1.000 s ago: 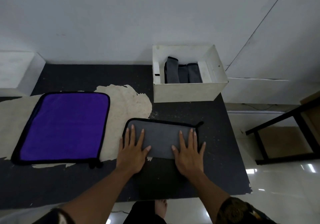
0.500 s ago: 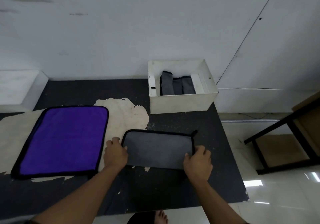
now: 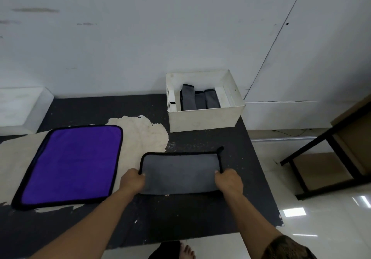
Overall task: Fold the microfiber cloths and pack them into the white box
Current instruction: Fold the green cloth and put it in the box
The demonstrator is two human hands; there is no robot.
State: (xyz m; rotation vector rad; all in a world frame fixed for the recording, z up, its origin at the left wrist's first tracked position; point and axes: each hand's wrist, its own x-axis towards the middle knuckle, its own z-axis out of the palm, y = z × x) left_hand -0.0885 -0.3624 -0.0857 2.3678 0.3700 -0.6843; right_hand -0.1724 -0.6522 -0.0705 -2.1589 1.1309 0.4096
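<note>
- The grey cloth [image 3: 180, 173] lies folded into a wide rectangle on the dark table [image 3: 180, 214], near its front right part, black trim along its far and side edges and a small loop sticking up at the far right corner.
- Your left hand [image 3: 131, 181] grips the cloth's left short edge, fingers curled round the trim.
- Your right hand [image 3: 228, 180] grips the right short edge in the same way, fingers curled in; both forearms reach in from the near edge of the table.
- The white box [image 3: 204, 119] stands beyond the cloth at the table's far right corner, apart from it, open at the top.
- Inside the box, folded grey cloths [image 3: 197, 100] stand on edge side by side, with white wall showing on either side of them.
- A purple cloth [image 3: 72, 164] with black trim lies spread flat well to the left, partly on a pale worn patch [image 3: 144, 132] of the tabletop.
- Your bare foot [image 3: 187, 250] shows on the floor below the table's near edge.
</note>
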